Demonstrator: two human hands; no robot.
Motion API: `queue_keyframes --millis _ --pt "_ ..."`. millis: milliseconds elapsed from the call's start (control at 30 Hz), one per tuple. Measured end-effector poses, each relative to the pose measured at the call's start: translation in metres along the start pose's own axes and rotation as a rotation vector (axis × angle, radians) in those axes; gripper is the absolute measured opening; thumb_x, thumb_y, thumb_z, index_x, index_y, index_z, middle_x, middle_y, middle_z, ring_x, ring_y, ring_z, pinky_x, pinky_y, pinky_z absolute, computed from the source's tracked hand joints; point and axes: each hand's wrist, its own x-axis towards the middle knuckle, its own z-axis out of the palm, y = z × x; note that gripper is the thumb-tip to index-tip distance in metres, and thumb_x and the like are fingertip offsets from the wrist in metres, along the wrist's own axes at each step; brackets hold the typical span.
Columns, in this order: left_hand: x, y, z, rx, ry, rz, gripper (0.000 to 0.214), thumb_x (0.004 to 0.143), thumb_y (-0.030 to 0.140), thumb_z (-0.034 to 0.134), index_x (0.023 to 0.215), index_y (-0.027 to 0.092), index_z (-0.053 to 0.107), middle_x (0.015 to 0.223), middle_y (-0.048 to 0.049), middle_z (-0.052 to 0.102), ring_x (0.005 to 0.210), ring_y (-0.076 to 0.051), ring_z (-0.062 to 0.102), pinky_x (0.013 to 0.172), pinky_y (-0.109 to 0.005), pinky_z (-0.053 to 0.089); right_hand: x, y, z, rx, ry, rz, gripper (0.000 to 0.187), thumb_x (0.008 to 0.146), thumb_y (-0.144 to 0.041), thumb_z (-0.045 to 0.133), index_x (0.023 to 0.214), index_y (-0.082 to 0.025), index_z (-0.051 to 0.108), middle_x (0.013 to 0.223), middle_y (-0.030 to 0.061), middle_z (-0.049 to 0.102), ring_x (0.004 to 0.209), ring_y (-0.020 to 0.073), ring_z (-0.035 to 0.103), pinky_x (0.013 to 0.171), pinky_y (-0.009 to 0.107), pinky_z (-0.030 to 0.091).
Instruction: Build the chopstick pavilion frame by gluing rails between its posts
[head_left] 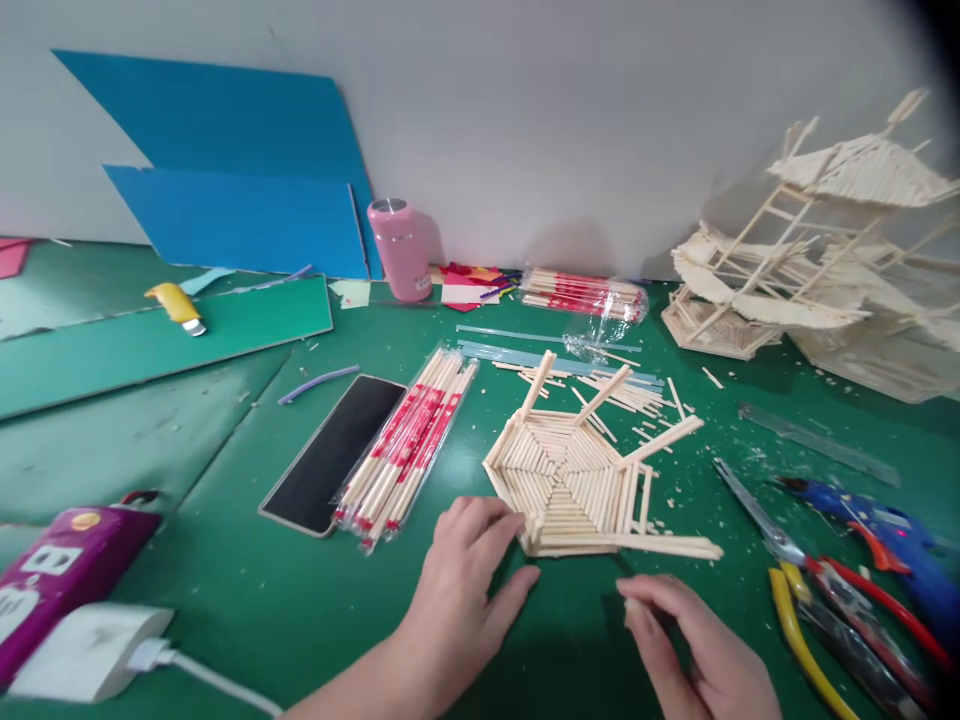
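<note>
A six-sided base of wooden sticks [559, 470], laid in rings round its centre, lies flat on the green table. Stick posts lean outward from several of its corners. My left hand [469, 580] is at the base's near left corner. Its fingertips meet or nearly meet a short post there, while the thumb stays apart from the fingers. Just in front of the base's near right side is my right hand [686, 640]. Thumb and forefinger are pinched together there; whatever lies between them, if anything, is too small to make out.
Left of the base are packed sticks [412, 440] and a phone [334, 455]. Cut sticks [622, 395] lie behind it. Scissors [761, 515], pliers [806, 640] and a blue glue gun [885, 535] lie right. A stick pavilion model [802, 250] and pink flask [401, 250] stand behind.
</note>
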Motion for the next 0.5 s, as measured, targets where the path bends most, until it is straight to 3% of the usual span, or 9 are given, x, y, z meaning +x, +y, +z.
queue_keyframes --millis 200,500 --pt "0.012 -0.005 0.007 -0.068 -0.139 -0.003 0.012 0.081 0.012 0.050 0.083 0.018 0.060 0.091 -0.0067 0.058 0.081 -0.022 0.048 0.069 -0.038 0.039 0.013 -0.002 0.016 -0.076 -0.077 -0.086 0.023 0.085 -0.029 0.048 0.101 -0.017 0.061 0.063 0.0018 0.068 0.050 0.0125 0.065 0.051 0.016 0.052" --pt "0.012 -0.010 0.008 -0.155 -0.138 0.022 0.016 0.085 0.014 0.045 0.088 0.019 0.060 0.090 -0.0062 0.055 0.079 -0.020 0.047 0.067 -0.035 0.036 0.025 -0.005 0.036 -0.083 -0.141 -0.143 0.031 0.090 -0.029 0.040 0.108 -0.017 0.063 0.059 0.0026 0.069 0.046 0.0123 0.065 0.047 0.014 0.051"
